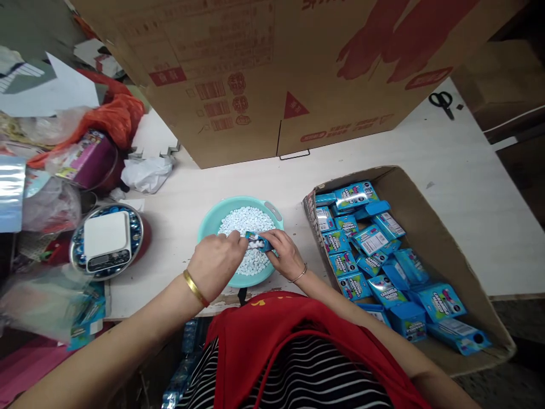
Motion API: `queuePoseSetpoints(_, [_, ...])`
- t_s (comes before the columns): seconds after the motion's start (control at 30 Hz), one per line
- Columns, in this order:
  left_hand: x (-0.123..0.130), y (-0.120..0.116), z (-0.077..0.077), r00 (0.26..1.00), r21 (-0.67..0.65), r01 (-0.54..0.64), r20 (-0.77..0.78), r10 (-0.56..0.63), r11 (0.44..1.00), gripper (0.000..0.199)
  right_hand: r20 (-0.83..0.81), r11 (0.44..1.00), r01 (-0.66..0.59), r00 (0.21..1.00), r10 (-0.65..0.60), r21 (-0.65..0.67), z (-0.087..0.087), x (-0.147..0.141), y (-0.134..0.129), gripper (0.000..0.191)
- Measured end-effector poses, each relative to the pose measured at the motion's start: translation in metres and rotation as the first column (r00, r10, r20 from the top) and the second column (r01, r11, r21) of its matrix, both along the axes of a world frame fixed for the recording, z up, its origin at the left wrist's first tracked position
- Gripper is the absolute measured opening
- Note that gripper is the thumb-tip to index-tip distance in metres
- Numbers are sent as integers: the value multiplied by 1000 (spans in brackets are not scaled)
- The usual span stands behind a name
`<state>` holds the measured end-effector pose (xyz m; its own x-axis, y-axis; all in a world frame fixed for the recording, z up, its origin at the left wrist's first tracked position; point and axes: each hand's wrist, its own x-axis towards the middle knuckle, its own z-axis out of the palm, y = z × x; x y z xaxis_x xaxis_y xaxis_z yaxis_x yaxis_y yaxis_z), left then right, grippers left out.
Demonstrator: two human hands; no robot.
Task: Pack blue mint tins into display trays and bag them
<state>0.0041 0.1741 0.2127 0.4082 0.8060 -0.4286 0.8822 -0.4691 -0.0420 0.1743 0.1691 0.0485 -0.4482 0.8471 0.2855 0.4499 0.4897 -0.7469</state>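
Over a turquoise plastic basin [208, 218] of small white candies [247, 218], a small blue candy box [264, 244] is held with its open side up. White pieces show inside it. My right hand [288, 257] grips the box's right end between thumb and fingers. Closed, with the fingertips at the box's left end, is my left hand [218, 261]; its palm side is hidden. To the right, a cardboard tray [438, 250] holds many blue candy boxes [370, 241], lying at various angles.
A large cardboard carton [255, 85] stands behind the basin. On the left, a white digital scale [106, 238] rests on a round container of blue wrapped pieces, near plastic bags [51, 204] and a crumpled white bag [147, 173]. Black scissors [443, 102] lie at the back right.
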Motion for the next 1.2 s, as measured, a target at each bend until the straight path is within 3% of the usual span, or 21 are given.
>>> queuePoseSetpoints(0.1, [-2, -1, 4, 1000, 27, 16, 16, -16, 1000, 24, -13, 1000, 4, 1000, -4, -9, -3, 1, 0, 56])
queuePoseSetpoints(0.17, [-18, 1, -7, 1000, 46, 6, 13, -7, 999, 21, -35, 999, 22, 999, -23, -23, -7, 4, 0, 54])
queuePoseSetpoints(0.23, [-43, 6, -36, 998, 65, -56, 17, 55, 996, 19, -66, 997, 56, 996, -60, -50, -9, 10, 2, 51])
queuePoseSetpoints(0.37, [-95, 15, -127, 944, -43, -322, 68, 324, 946, 24, -96, 984, 137, 984, -148, -109, -9, 28, 5, 44])
queuePoseSetpoints(0.43, [-105, 20, -170, 931, -90, -344, 97, 352, 935, 23, -82, 977, 173, 979, -185, -127, -7, 37, 6, 41])
queuePoseSetpoints(0.5, [-101, 24, -203, 926, -125, -331, 148, 348, 935, 23, -65, 971, 204, 975, -214, -127, -5, 44, 6, 39])
queuePoseSetpoints(0.6, [-79, 30, -235, 906, -189, -286, 265, 329, 939, 22, -46, 965, 238, 969, -244, -111, -3, 50, 5, 36])
queuePoseSetpoints(0.73, [-50, 29, -257, 845, -255, -231, 425, 323, 939, 28, -37, 957, 269, 961, -274, -107, -7, 53, 4, 32])
queuePoseSetpoints(0.83, [-48, 22, -256, 794, -281, -222, 504, 341, 934, 31, -38, 954, 285, 956, -289, -99, -11, 55, 4, 30])
queuePoseSetpoints(0.93, [-59, 15, -234, 760, -286, -214, 553, 343, 934, 26, -28, 955, 284, 958, -287, -90, -12, 57, 4, 32])
queuePoseSetpoints(1.1, [-77, 9, -157, 710, -216, -156, 654, 261, 964, 19, 8, 973, 205, 979, -206, -105, -7, 47, 5, 39])
queuePoseSetpoints(1.2, [-77, 8, -110, 743, -149, -94, 648, 169, 984, 14, 8, 987, 142, 990, -142, -76, -6, 31, 6, 42])
